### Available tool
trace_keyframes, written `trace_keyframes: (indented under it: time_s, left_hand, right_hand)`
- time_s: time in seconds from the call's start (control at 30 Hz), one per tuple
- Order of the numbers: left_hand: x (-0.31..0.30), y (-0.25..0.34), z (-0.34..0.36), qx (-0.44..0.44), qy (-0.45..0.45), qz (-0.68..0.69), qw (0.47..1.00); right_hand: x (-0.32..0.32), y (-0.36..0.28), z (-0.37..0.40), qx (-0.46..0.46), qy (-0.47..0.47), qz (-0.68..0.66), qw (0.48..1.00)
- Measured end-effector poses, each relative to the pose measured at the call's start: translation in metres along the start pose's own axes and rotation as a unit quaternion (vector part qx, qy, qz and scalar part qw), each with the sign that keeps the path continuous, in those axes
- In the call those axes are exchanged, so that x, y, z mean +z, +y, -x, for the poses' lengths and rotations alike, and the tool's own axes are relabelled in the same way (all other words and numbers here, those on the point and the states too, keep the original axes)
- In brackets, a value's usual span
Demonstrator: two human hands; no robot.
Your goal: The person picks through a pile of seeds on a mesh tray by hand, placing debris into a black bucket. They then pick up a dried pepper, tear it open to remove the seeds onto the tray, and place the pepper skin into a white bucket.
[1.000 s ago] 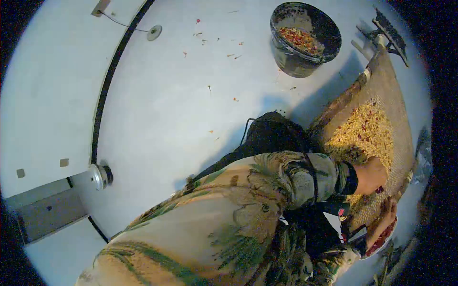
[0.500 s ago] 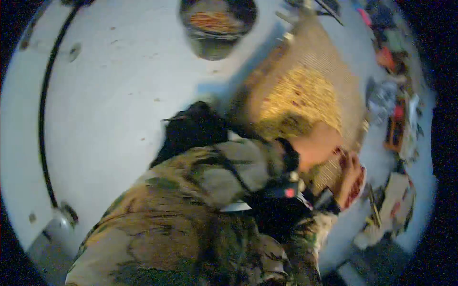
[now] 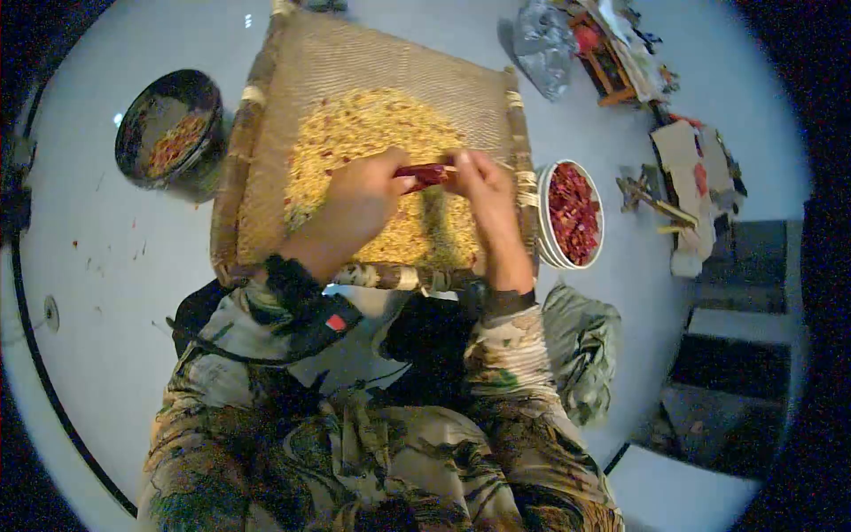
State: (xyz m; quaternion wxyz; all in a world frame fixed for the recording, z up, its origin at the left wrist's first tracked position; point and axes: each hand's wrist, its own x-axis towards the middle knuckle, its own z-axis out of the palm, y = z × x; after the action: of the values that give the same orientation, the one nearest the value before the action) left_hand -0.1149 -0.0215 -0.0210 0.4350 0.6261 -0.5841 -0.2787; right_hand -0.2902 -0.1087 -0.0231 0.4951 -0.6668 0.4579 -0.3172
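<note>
A dark red dried chili pepper [image 3: 427, 175] is held level between my two hands, over a wood-framed woven tray [image 3: 479, 80]. My left hand [image 3: 365, 188] pinches one end of the chili. At the other end, where a pale stem shows, the fingers of my right hand [image 3: 486, 188] are closed. Below them, yellow seeds [image 3: 377, 120] mixed with red bits lie spread over the tray's mesh. A white bowl [image 3: 543, 232] full of red dried chilies [image 3: 574, 213] stands just right of the tray, near my right forearm.
To the left of the tray stands a dark bucket [image 3: 197, 182] with orange-red pieces inside. A grey-green cloth or sack [image 3: 581, 350] lies below the bowl. At the right are a clear plastic bag [image 3: 542, 49], a wooden crate [image 3: 612, 75] and flattened cardboard [image 3: 687, 177].
The view has swung round, so the tray now lies straight ahead. My right hand has left the bowl of chilies and come over the tray, where both hands hold a chili pepper.
</note>
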Motion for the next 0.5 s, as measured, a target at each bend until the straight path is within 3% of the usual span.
trace_keyframes:
  time_s: [0.1, 0.2, 0.3, 0.33, 0.5]
  left_hand:
    - [0.007, -0.005, -0.003, -0.019, -0.010, 0.093, 0.995]
    - [0.010, -0.003, -0.006, -0.046, -0.041, 0.201, 0.978]
    - [0.010, 0.006, -0.004, -0.049, -0.066, 0.287, 0.954]
    - [0.011, 0.006, -0.004, -0.023, -0.059, 0.241, 0.968]
    - [0.013, 0.007, -0.003, 0.064, -0.017, 0.046, 0.997]
  right_hand:
    - [0.015, -0.031, 0.018, 0.045, -0.021, -0.131, 0.990]
    - [0.020, -0.041, 0.028, -0.060, -0.016, -0.063, 0.996]
    - [0.016, -0.028, 0.024, -0.070, -0.030, -0.061, 0.995]
    - [0.019, -0.028, 0.025, -0.093, -0.013, -0.082, 0.992]
    - [0.019, -0.021, 0.021, -0.177, 0.039, 0.093, 0.979]
